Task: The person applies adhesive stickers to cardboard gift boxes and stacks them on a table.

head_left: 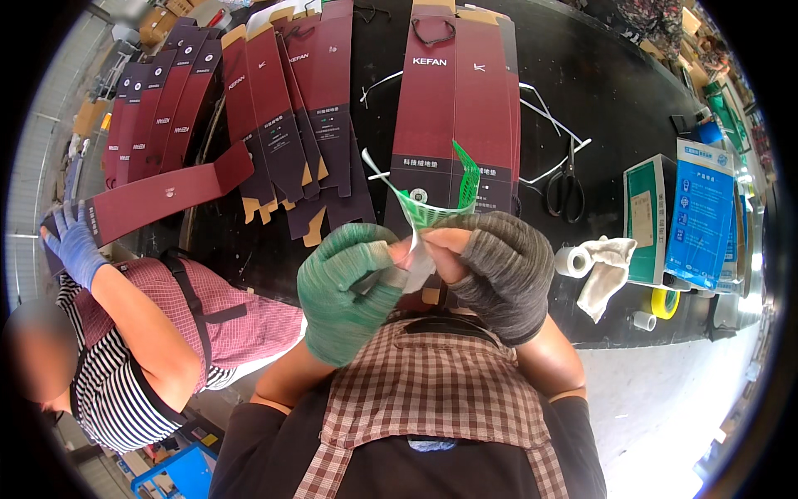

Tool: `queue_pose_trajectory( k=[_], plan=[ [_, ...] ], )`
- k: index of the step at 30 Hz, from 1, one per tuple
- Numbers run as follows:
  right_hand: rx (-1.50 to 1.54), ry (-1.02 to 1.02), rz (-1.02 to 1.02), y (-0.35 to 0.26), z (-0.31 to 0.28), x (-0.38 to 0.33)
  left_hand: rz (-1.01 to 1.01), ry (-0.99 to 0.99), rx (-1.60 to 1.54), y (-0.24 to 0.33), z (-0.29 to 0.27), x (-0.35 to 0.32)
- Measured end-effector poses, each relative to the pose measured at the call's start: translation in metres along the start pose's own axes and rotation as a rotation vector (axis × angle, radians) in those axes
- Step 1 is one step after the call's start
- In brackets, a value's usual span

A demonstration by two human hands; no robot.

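- Left hand (345, 287), in a green glove, and right hand (499, 270), in a grey fingerless glove, both pinch a green-printed tape strip (436, 204) near the chest, half peeled from its white backing.
- Flat maroon cartons (453, 108) lie far on the black table (607, 100); the centre one looks not yet taped.
- Scissors (565, 187) rest to the right.

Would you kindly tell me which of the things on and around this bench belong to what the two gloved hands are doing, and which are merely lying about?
In hand:
- left hand in a green glove and right hand in a grey glove, both pinching the strip
- green and white strip
- dark red flat carton just behind it

Lying about:
- scissors
- white tape roll
- white rag
- yellow tape roll
- blue and green boxes
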State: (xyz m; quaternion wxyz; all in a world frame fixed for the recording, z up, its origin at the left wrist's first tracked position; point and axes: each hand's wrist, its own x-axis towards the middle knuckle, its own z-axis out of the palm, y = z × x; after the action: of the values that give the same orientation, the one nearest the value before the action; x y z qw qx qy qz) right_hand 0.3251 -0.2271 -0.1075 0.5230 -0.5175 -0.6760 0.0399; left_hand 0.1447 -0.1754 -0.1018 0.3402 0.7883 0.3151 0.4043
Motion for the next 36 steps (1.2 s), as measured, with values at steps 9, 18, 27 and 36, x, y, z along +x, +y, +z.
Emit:
queue_pose_trajectory(
  k=[9,18,27,36],
  plan=[
    [1.064,0.204,0.893,0.075,-0.029,-0.019,-0.521,0.346,-0.584,-0.058,-0.043,0.016],
    [-0.050,-0.194,0.580,0.161,0.013,-0.057,-0.599,0.344,-0.718,-0.071,-0.087,0.018],
    [-0.361,-0.287,0.338,0.160,0.018,-0.055,-0.603,0.303,-0.749,-0.090,-0.083,0.018],
    [-0.532,-0.373,0.201,0.164,0.025,-0.059,-0.649,0.336,-0.741,-0.094,-0.081,0.022]
  ],
)
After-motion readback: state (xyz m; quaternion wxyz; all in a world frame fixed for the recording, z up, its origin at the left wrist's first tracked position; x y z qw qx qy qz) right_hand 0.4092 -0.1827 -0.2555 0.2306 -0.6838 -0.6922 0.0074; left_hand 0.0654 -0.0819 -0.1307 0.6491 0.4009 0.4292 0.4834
